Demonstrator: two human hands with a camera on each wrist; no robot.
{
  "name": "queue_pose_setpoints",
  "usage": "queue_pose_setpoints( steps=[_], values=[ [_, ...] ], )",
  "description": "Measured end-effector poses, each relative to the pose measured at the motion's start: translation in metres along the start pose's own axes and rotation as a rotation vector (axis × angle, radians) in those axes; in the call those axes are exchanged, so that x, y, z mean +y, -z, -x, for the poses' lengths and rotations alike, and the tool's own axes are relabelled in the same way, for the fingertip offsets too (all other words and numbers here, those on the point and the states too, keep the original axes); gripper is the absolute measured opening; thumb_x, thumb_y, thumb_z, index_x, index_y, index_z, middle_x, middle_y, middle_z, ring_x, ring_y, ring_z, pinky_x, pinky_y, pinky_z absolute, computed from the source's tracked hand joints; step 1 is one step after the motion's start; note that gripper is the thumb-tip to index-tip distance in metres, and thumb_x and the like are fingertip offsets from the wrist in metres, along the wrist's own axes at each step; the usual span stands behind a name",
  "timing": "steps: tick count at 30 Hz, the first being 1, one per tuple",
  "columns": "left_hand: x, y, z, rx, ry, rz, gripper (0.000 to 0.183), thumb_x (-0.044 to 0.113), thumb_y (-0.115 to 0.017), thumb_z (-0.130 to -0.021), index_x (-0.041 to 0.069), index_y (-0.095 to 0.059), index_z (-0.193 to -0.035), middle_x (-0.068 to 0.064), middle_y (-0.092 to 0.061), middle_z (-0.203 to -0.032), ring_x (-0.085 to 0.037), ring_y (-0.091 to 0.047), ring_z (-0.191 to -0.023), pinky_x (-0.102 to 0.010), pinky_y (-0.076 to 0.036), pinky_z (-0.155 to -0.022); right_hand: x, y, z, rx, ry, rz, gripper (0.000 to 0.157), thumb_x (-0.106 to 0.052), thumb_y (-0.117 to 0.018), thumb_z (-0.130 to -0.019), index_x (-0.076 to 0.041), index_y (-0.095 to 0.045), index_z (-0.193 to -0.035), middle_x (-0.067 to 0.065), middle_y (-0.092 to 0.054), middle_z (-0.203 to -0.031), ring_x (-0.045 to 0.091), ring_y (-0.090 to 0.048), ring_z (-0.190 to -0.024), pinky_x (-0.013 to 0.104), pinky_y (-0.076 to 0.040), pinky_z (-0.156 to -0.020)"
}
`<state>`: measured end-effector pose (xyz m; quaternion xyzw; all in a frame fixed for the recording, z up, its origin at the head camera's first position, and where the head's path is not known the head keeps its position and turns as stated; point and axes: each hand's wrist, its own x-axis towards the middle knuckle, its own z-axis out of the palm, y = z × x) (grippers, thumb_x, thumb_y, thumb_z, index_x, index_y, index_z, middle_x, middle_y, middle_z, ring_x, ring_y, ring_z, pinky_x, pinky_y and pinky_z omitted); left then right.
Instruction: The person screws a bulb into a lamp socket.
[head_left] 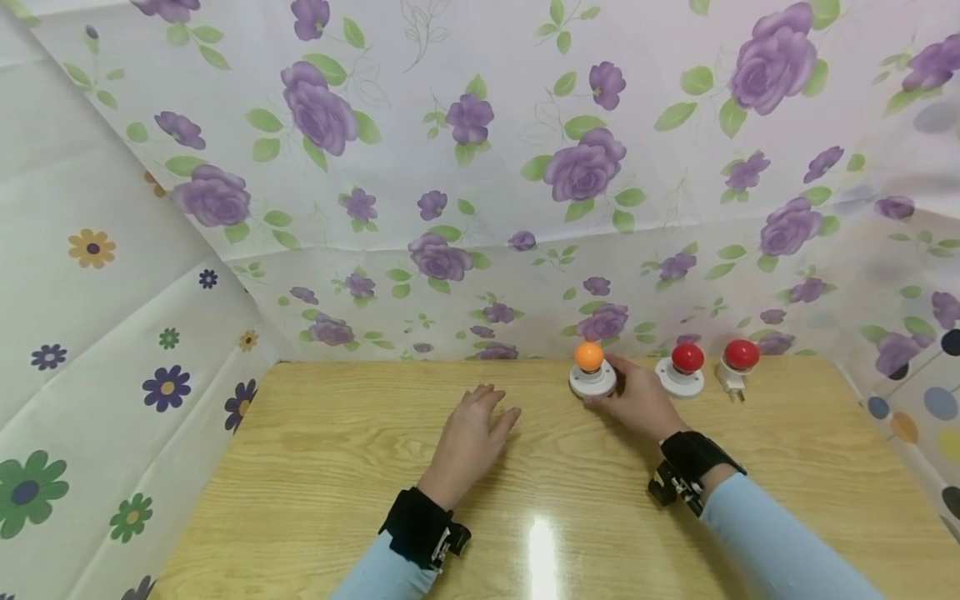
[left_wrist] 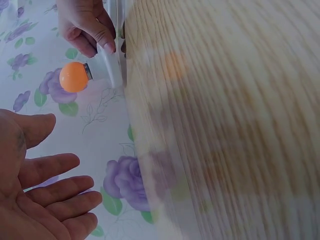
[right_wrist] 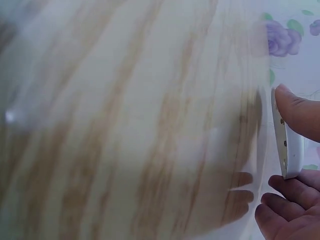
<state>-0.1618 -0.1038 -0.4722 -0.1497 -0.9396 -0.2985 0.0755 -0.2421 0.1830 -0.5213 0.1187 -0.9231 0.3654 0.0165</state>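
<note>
An orange bulb stands upright in a round white lamp holder near the back of the table. Thumb and fingers of my right hand grip that holder by its rim. In the right wrist view the underside of the holder partly shows, with small holes in it; the bulb is out of sight there. My left hand hovers over the table to the left, fingers loosely spread and holding nothing. The left wrist view shows its open palm, apart from the orange bulb.
Right of my right hand, a red bulb sits in another round white holder. Farther right is a red bulb on a white plug-in socket with prongs. A flowered sheet hangs behind the wooden table.
</note>
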Motion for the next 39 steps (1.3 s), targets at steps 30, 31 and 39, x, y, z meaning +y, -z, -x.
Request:
queue_pose_setpoints(
  steps=[30,31,39],
  values=[
    [0.004,-0.002,0.004,-0.035,0.085,0.044,0.069,0.063,-0.047,-0.088,0.007,-0.055,-0.128,-0.014,-0.043,-0.137,-0.031,-0.032,-0.130,-0.043,-0.026,-0.103,0.011,-0.002,0.006,-0.008,0.002,-0.005,0.087,-0.050,-0.078,-0.068,-0.003,-0.045,-0.134,0.014,-0.052,-0.127,0.027,-0.048,-0.116,0.042,-0.039,-0.095],
    [0.004,-0.001,0.004,-0.036,0.088,0.041,0.069,0.063,-0.047,-0.088,0.007,-0.054,-0.128,-0.015,-0.043,-0.137,-0.031,-0.033,-0.130,-0.043,-0.026,-0.103,0.010,-0.002,0.007,-0.017,-0.007,-0.009,0.088,-0.050,-0.078,-0.068,-0.004,-0.044,-0.135,0.014,-0.051,-0.129,0.027,-0.046,-0.118,0.042,-0.037,-0.096],
    [-0.006,0.014,0.002,0.046,0.086,0.023,0.061,0.053,-0.049,-0.092,0.007,-0.052,-0.130,-0.014,-0.043,-0.138,-0.026,-0.032,-0.131,-0.041,-0.025,-0.104,-0.003,0.014,0.016,-0.045,-0.052,0.007,0.096,-0.046,-0.077,-0.071,0.001,-0.033,-0.141,0.019,-0.040,-0.139,0.032,-0.035,-0.127,0.046,-0.029,-0.102]
  ],
)
